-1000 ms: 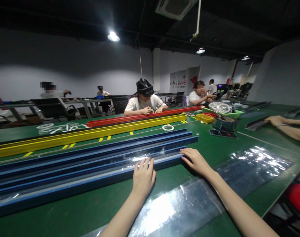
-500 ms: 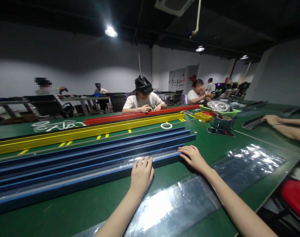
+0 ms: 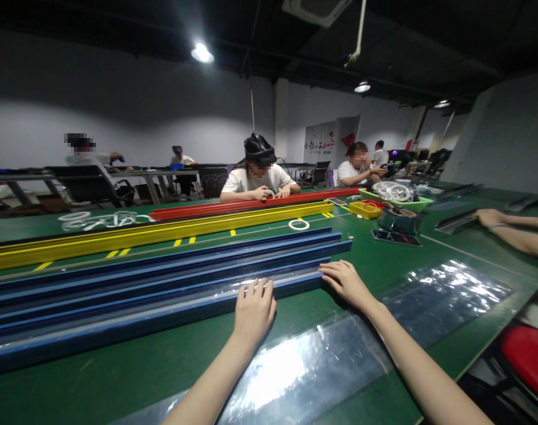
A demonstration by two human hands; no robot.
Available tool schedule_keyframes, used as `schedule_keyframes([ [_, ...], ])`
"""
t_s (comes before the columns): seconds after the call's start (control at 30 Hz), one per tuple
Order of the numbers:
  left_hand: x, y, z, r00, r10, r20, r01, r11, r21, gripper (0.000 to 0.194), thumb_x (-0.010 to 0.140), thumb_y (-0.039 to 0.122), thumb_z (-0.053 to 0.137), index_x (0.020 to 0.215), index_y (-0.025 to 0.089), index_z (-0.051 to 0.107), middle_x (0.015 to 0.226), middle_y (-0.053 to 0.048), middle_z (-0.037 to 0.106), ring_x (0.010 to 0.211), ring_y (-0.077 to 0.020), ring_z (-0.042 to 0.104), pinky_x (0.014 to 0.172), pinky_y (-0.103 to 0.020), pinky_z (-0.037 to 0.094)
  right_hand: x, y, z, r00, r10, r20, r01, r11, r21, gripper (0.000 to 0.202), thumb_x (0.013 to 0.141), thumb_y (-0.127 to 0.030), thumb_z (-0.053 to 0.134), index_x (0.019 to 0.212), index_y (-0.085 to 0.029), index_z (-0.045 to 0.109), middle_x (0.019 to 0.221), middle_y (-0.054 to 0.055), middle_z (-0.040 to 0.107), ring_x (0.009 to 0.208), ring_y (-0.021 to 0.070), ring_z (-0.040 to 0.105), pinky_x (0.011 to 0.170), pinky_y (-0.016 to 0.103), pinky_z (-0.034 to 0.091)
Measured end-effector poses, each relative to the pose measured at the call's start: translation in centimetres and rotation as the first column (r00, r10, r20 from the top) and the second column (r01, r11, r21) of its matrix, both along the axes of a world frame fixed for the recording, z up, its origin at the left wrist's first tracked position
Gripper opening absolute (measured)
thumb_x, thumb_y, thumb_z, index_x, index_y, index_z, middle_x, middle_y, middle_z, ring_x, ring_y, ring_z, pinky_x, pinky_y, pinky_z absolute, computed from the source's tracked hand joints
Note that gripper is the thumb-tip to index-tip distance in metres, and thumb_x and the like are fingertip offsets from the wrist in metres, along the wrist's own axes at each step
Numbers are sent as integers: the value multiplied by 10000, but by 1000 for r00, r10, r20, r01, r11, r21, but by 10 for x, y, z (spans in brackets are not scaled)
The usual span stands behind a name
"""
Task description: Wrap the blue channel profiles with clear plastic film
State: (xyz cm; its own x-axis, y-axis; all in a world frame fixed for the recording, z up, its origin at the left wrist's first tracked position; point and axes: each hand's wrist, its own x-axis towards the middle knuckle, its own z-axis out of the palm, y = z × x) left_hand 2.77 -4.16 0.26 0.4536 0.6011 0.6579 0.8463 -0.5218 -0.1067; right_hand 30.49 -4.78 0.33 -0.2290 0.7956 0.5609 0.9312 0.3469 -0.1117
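A long blue plastic channel (image 3: 131, 323) lies nearest me on the green table, with clear film inside it. Over its near wall curl the fingers of my left hand (image 3: 254, 304), gripping the edge with the back of the hand facing up. At the channel's right end, my right hand (image 3: 345, 280) has its fingertips over the rim and its thumb lower on the near side. Two more blue channels (image 3: 290, 255) lie parallel just behind. A sheet of clear plastic film (image 3: 326, 366) is spread under my forearms, and a second film sheet (image 3: 450, 295) is to the right.
Beyond are a yellow channel (image 3: 162, 235), a red channel (image 3: 251, 205), a white tape ring (image 3: 299, 225) and white loops (image 3: 113, 220). A yellow tray (image 3: 365, 210), green basket (image 3: 421, 203) and phone (image 3: 396, 238) stand right. A co-worker's hand (image 3: 490, 218) touches a dark channel; another person (image 3: 257, 177) sits opposite.
The view has tilted slightly. Both of my hands keep the same places on the near blue channel, and nothing has visibly been taken up or let go.
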Motion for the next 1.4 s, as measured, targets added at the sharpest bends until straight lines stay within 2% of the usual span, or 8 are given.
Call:
schedule_keyframes([
  [0.27, 0, 1, 1, 1000, -3, -3, 3, 1000, -8, 301, 832, 188, 447, 1076, 169, 622, 1082, -108, 645, 991, -245, 573, 837, -398, 403, 4, 0, 1, 1000, -3, 12, 3, 1000, 3, 249, 887, -308, 454, 1069, -249, 614, 1104, 52, 652, 1034, 189, 576, 971, 465, 342],
  [0.43, -1, 1, 2, 1000, -11, -7, 11, 1000, -5, 298, 833, 189, 448, 1075, 165, 621, 1079, -100, 651, 995, -245, 573, 829, -393, 399, 16, 0, 3, 999, 48, 4, -47, 998, -31, 247, 885, -292, 453, 1049, -237, 629, 1095, 64, 649, 1019, 204, 570, 881, 399, 433],
  [0.57, -1, 2, 2, 1000, -12, -16, 12, 1000, 1, 289, 830, 180, 457, 1070, 162, 616, 1081, -84, 655, 988, -241, 574, 820, -385, 391, 24, 2, 2, 998, 65, -24, -66, 996, -61, 260, 894, -290, 430, 1054, -232, 627, 1086, 61, 651, 1007, 205, 570, 850, 373, 457],
  [0.93, 0, 0, 4, 999, -2, -34, 1, 1000, -26, 286, 832, 182, 456, 1079, 159, 599, 1077, -80, 648, 983, -237, 562, 812, -369, 386, 22, 1, -2, 1000, -3, -6, 3, 998, -60, 241, 897, -297, 433, 1045, -237, 614, 1081, 49, 659, 999, 207, 575, 886, 406, 388],
  [1.23, -1, 1, 5, 998, 11, -60, -16, 997, -74, 287, 838, 195, 453, 1092, 161, 583, 1069, -77, 636, 953, -222, 554, 802, -362, 382, 21, -2, 3, 998, -66, -8, 65, 995, -77, 229, 894, -335, 429, 1001, -232, 604, 1052, 48, 668, 987, 201, 581, 909, 410, 353],
  [1.4, -1, 0, 8, 998, 23, -54, -28, 996, -82, 249, 844, 201, 446, 1041, 172, 596, 986, -71, 640, 899, -219, 553, 777, -363, 374, 19, -3, 2, 997, -73, -4, 73, 994, -85, 232, 896, -333, 424, 1001, -222, 599, 1044, 51, 668, 986, 206, 579, 903, 406, 360],
])
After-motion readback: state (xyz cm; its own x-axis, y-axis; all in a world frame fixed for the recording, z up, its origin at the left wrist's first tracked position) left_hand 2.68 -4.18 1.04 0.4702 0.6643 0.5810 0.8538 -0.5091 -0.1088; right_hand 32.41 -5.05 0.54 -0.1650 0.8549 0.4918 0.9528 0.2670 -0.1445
